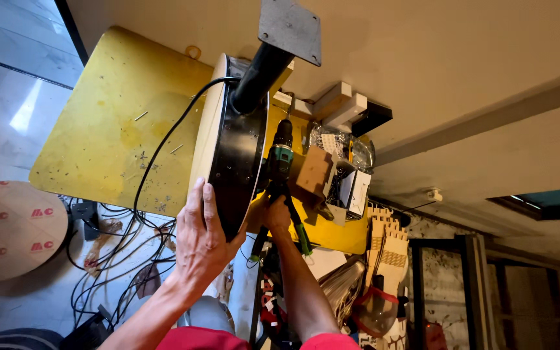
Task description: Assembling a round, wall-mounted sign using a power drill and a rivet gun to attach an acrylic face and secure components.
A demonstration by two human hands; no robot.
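A round black object with a cream rim (228, 155) stands on edge against a yellow tabletop (111, 123). A black post (260, 74) ending in a grey square plate (291, 27) sticks out of it, and a black cable (163, 142) runs from its rim. My left hand (202, 240) lies flat on the rim with fingers spread. My right hand (270, 217) grips a green and black cordless drill (281, 155), whose chuck points away from me beside the round object's black face.
Cardboard pieces and small boxes (332, 175) crowd the table beyond the drill, with white wooden blocks (338, 104) behind them. Tangled black cables (118, 259) cover the floor beside a round wooden disc (8, 230). Cut wooden panels (387, 253) stand at right.
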